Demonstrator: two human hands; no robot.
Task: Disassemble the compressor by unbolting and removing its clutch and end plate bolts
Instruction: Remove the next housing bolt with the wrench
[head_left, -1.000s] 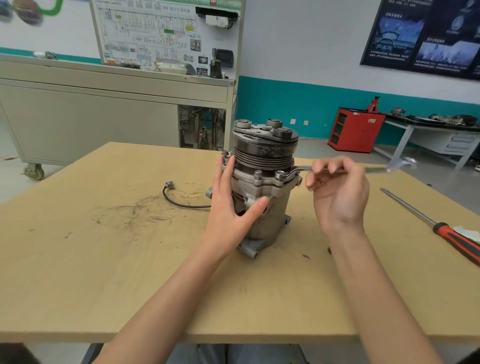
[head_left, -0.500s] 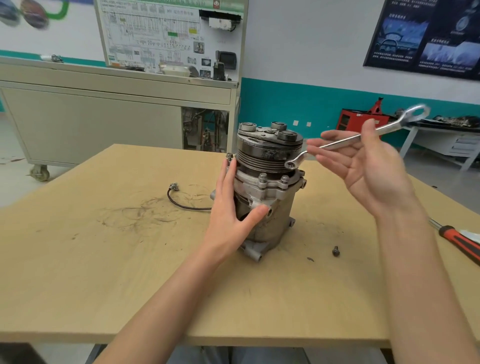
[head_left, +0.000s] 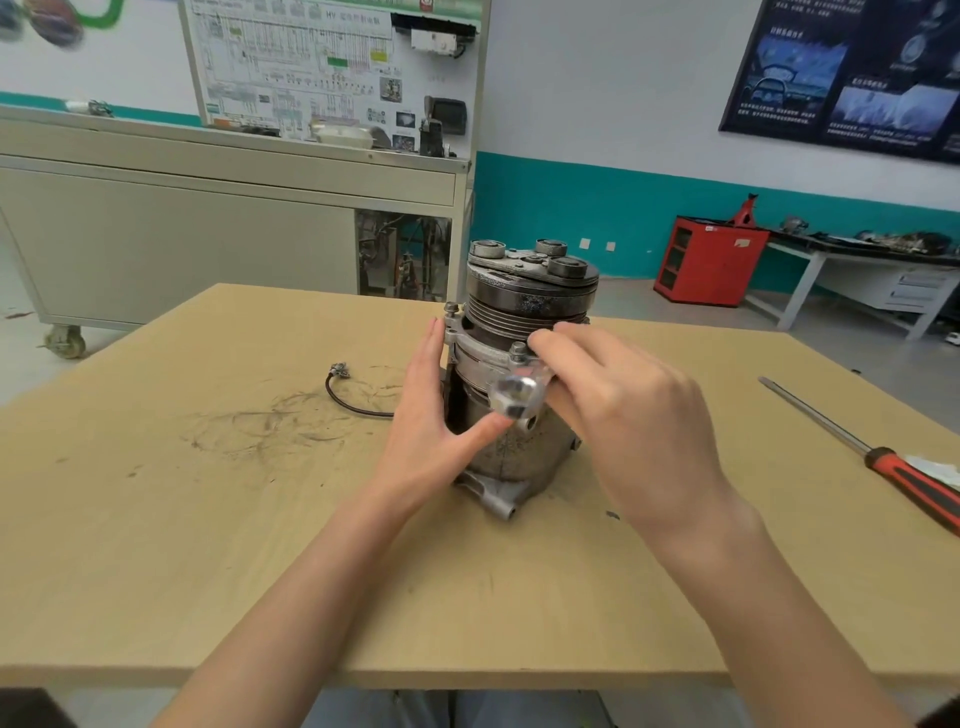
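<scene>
While the compressor (head_left: 511, 457) stood upright on the surface (head_left: 208, 519), the left hand (head_left: 431, 415) lay flat against its left side, and the grip of the right hand (head_left: 639, 431) was closed round a blurred wrench (head_left: 517, 396) at its front, beside a flange bolt (head_left: 518, 349). To do this step well, I judged, the wrench head had to sit fully on the bolt before any pull, and the left hand had to brace the compressor against turning.
</scene>
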